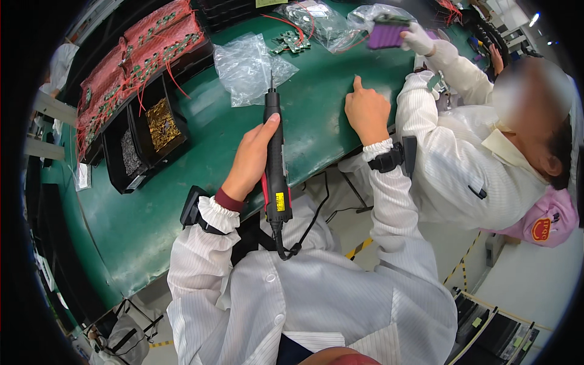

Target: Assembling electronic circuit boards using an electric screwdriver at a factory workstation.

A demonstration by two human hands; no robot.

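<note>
My left hand (252, 159) grips a black and red electric screwdriver (275, 159), its thin bit pointing away from me over the green table (182, 182). My right hand (367, 111) rests on the table with the index finger stretched out and the other fingers curled; it holds nothing. Both my arms wear white striped sleeves with black wrist straps. A co-worker in a white coat sits to my right, and that person's gloved hand (418, 38) holds a purple battery pack (387, 34) above the table's far edge.
Clear plastic bags (250, 65) lie past the screwdriver, and small green circuit boards (291, 42) with red wires sit behind them. Black bins (146, 131) at the left hold brass parts and screws. Pink bags of boards (146, 48) fill trays at the far left.
</note>
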